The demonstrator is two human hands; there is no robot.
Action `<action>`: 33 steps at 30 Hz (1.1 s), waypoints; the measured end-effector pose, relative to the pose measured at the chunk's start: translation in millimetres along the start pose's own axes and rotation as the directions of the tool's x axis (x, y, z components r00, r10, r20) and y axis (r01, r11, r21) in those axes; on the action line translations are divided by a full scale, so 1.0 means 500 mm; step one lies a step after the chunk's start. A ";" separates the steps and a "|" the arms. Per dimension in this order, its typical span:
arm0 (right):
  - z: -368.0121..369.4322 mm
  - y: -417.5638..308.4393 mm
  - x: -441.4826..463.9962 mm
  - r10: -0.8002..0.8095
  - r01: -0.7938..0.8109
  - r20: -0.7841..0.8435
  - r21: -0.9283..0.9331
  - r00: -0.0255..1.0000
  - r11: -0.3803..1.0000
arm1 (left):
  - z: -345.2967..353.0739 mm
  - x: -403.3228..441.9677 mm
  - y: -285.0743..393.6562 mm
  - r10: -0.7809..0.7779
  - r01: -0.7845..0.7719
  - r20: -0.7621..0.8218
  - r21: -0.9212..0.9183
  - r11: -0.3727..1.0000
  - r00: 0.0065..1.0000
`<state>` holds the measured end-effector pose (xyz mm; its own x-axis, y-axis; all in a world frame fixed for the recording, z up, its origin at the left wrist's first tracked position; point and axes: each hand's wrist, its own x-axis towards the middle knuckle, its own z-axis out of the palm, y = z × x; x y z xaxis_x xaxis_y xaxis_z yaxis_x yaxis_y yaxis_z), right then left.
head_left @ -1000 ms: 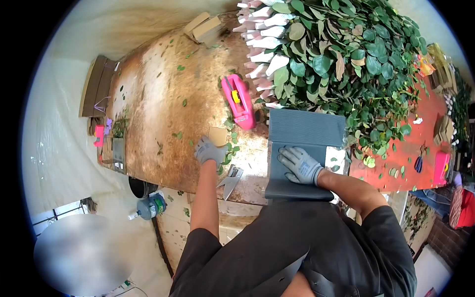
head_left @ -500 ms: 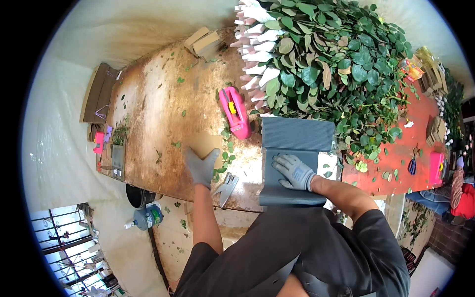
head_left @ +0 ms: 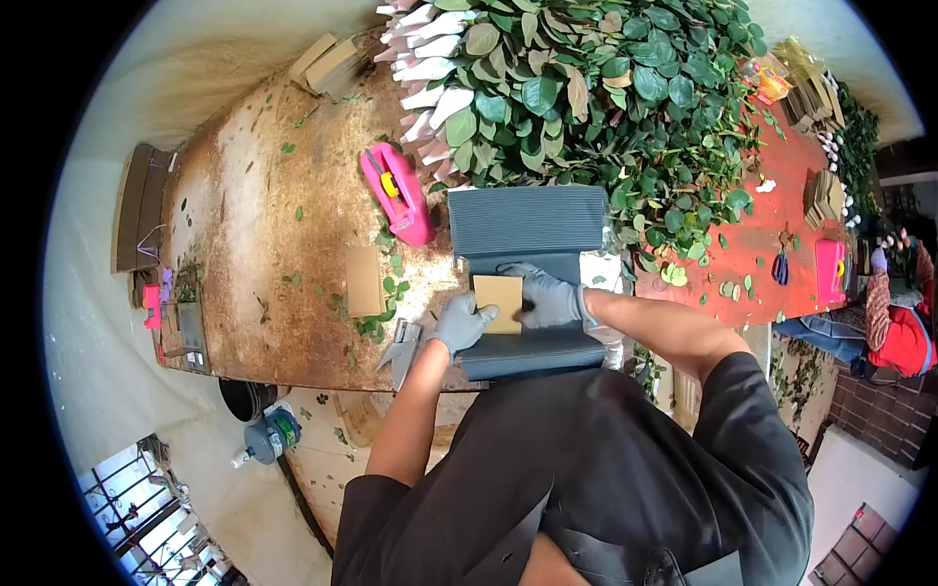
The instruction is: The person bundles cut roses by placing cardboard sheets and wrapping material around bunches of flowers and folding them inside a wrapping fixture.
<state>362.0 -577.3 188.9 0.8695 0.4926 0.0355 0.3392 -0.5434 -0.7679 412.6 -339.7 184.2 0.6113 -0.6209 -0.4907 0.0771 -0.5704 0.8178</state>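
Observation:
Over a dark grey ribbed stand [head_left: 528,220] at the table's front edge, a small tan cardboard piece [head_left: 499,305] is between my gloved hands. My left hand [head_left: 463,322] grips its left edge with the thumb on top. At the opposite edge, my right hand [head_left: 552,296] is closed on the cardboard, its fingers partly hidden. A grey metal stapler [head_left: 400,354] lies just left of my left wrist. Further left is another flat cardboard piece [head_left: 364,281] on the table. A pink tape dispenser [head_left: 399,195] with a yellow centre lies beyond it.
A large pile of leafy stems [head_left: 606,107] with pale wrapped ends fills the back of the worn table [head_left: 254,195]. On the red surface [head_left: 743,283] at right are scissors [head_left: 780,269] and a pink dispenser [head_left: 830,272]. Another person in a red garment [head_left: 904,337] is at far right.
My left hand has moved right from the loose cardboard to the stand, bringing a cardboard piece. My right hand has gone from lying flat on the stand to holding the cardboard's right edge.

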 end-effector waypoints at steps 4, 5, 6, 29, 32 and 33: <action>0.029 0.016 -0.012 0.622 -0.586 0.240 0.680 0.745 0.440 | -0.002 -0.003 0.017 0.031 -0.018 -0.056 0.231 0.973 0.998; 0.025 0.012 -0.016 0.627 -0.585 0.239 0.688 0.741 0.429 | -0.009 -0.011 0.024 0.038 -0.023 -0.052 0.266 0.964 0.998; 0.006 0.003 -0.016 0.695 -0.663 0.242 0.609 0.678 0.435 | -0.017 -0.015 0.028 0.050 -0.034 -0.045 0.303 0.952 0.998; -0.031 -0.094 0.087 0.746 -0.665 0.104 -0.384 0.658 0.640 | -0.057 -0.040 0.068 -0.290 -0.009 0.229 0.799 0.601 0.929; -0.001 -0.100 0.084 0.601 -0.539 -0.035 -0.488 0.798 0.687 | -0.053 -0.042 0.028 -0.127 -0.174 0.282 0.828 0.533 0.951; 0.010 -0.095 0.078 0.581 -0.517 -0.034 -0.498 0.813 0.696 | -0.052 -0.041 0.023 -0.132 -0.161 0.268 0.833 0.529 0.954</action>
<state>378.0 -528.9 223.5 0.9164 0.0622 -0.3954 -0.0351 -0.9715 -0.2343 421.6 -319.5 211.6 0.3623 -0.6611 -0.6570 -0.7136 -0.6502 0.2608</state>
